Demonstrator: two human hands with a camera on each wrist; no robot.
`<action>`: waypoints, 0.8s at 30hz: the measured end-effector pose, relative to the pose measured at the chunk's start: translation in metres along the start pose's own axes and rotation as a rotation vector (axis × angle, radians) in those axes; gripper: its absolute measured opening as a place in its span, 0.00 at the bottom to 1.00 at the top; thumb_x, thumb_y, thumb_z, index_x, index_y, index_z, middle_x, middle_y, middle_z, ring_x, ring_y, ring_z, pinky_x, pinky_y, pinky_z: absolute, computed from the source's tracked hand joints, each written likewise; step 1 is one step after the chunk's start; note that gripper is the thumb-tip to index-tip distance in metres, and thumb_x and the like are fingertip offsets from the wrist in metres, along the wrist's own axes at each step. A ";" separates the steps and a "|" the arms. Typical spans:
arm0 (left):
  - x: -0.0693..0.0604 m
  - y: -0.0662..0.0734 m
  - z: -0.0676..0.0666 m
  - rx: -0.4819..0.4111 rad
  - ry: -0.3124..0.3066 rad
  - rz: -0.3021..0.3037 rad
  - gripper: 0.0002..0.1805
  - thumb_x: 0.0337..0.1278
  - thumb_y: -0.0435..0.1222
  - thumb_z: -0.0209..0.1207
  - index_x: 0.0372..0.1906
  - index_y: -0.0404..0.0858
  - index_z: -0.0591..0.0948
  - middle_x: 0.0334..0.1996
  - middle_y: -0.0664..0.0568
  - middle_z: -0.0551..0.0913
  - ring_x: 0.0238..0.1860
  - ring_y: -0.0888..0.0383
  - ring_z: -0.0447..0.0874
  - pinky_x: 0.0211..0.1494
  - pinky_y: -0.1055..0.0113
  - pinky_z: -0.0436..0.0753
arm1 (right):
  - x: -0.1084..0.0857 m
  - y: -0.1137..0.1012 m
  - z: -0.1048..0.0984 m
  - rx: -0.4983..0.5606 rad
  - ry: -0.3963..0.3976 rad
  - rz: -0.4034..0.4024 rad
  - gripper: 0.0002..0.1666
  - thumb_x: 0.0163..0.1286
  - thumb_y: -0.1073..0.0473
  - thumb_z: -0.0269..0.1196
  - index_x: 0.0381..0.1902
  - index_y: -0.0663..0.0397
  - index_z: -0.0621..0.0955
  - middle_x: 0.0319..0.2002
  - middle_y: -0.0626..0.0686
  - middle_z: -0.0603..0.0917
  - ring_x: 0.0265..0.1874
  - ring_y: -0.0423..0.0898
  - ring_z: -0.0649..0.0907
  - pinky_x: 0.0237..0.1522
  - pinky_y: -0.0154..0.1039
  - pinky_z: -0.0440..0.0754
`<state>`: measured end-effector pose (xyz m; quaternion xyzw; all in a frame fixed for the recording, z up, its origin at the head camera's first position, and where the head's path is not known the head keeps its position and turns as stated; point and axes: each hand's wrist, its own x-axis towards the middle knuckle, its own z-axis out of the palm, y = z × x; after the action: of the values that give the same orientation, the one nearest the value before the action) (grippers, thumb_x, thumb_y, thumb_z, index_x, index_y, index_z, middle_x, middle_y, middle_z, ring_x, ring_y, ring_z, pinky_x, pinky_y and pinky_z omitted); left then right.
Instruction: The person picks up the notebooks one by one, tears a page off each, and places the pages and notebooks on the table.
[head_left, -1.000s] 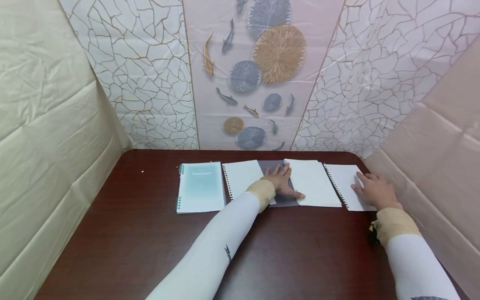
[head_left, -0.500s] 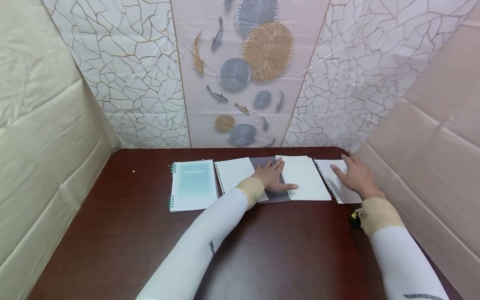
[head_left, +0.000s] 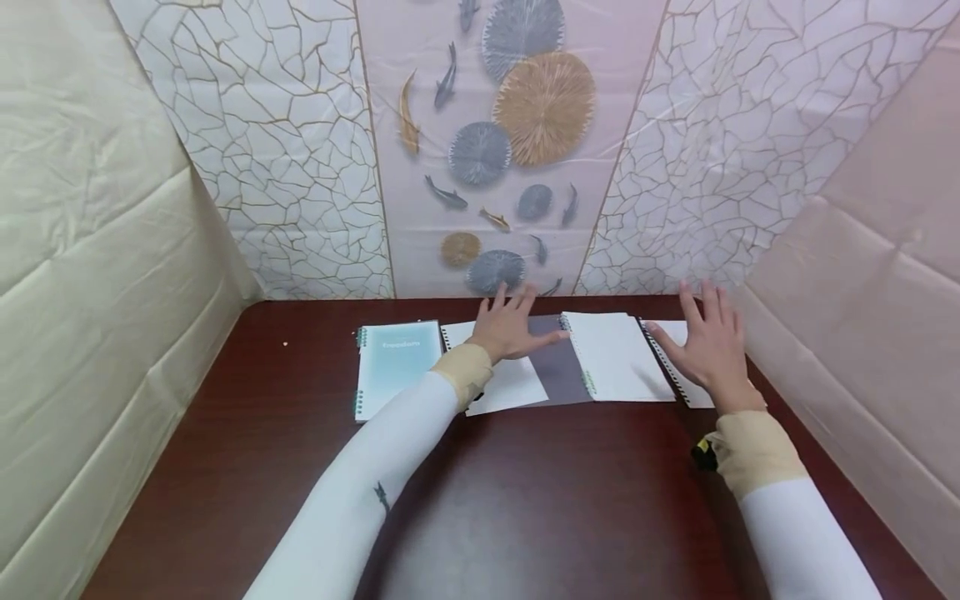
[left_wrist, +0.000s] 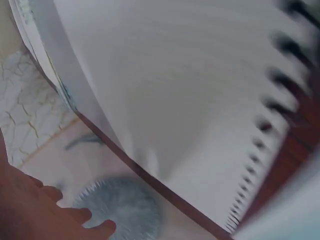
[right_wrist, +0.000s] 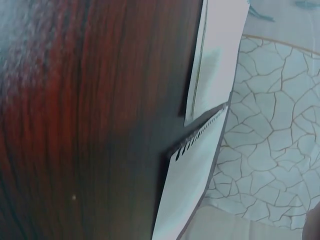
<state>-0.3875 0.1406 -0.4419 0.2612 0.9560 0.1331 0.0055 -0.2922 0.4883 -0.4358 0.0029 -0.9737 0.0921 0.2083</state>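
My left hand (head_left: 507, 329), fingers spread, hovers over a white punched sheet (head_left: 510, 387) and a dark grey cover (head_left: 562, 367). In the left wrist view the left hand's fingers (left_wrist: 85, 215) stand apart from that sheet (left_wrist: 150, 90). To the right lies an open spiral notebook's white page (head_left: 618, 358). My right hand (head_left: 708, 354), also spread, is over another punched sheet (head_left: 673, 332), hiding part of it; it grips nothing. The right wrist view shows this sheet (right_wrist: 192, 170) lying beside the notebook page (right_wrist: 220, 60).
A spiral notebook with a teal cover (head_left: 397, 375) reading "freedom" lies at the row's left end. The row sits near the far edge of the dark wooden table (head_left: 540, 500). A patterned cloth (head_left: 300, 150) hangs behind; beige cloth walls (head_left: 112, 250) flank both sides.
My left hand has lifted off the grey cover and moved left, showing more of it. My right hand has come up off the right sheet, its fingers now spread and pointing forward.
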 end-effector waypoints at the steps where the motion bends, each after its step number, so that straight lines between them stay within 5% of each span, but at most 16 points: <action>1: 0.000 -0.004 -0.001 -0.001 -0.002 -0.015 0.63 0.57 0.84 0.38 0.88 0.54 0.36 0.88 0.55 0.38 0.86 0.42 0.35 0.83 0.38 0.46 | 0.000 -0.001 0.000 -0.002 0.004 -0.005 0.58 0.76 0.23 0.50 0.88 0.45 0.45 0.86 0.64 0.39 0.84 0.63 0.36 0.76 0.76 0.36; 11: -0.004 -0.037 -0.010 -0.010 -0.037 -0.118 0.66 0.53 0.86 0.37 0.88 0.52 0.39 0.88 0.52 0.35 0.86 0.40 0.34 0.82 0.35 0.46 | 0.001 -0.010 -0.006 -0.016 -0.032 -0.033 0.60 0.74 0.22 0.51 0.88 0.48 0.46 0.86 0.63 0.36 0.84 0.63 0.35 0.75 0.76 0.37; 16: -0.011 -0.037 -0.003 0.015 0.012 -0.146 0.68 0.54 0.85 0.42 0.88 0.44 0.49 0.85 0.42 0.53 0.82 0.38 0.53 0.78 0.42 0.65 | 0.000 -0.011 -0.003 0.037 -0.040 -0.033 0.60 0.74 0.24 0.53 0.88 0.47 0.45 0.85 0.66 0.43 0.84 0.66 0.41 0.74 0.78 0.41; 19: -0.014 -0.031 0.005 0.033 0.043 -0.194 0.68 0.54 0.83 0.48 0.81 0.31 0.62 0.73 0.35 0.67 0.69 0.40 0.69 0.65 0.50 0.78 | 0.000 -0.016 0.000 0.060 -0.024 -0.029 0.60 0.73 0.25 0.57 0.87 0.51 0.52 0.82 0.69 0.55 0.81 0.71 0.52 0.71 0.79 0.50; 24: -0.015 -0.023 0.018 -0.047 0.031 -0.351 0.55 0.58 0.72 0.63 0.65 0.25 0.76 0.59 0.36 0.72 0.57 0.43 0.72 0.54 0.54 0.83 | 0.000 -0.031 0.008 0.069 -0.037 0.001 0.60 0.70 0.24 0.61 0.83 0.60 0.61 0.72 0.74 0.67 0.70 0.74 0.65 0.58 0.78 0.65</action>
<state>-0.3842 0.1186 -0.4658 0.0880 0.9836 0.1564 0.0203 -0.2940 0.4564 -0.4377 0.0114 -0.9737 0.1255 0.1899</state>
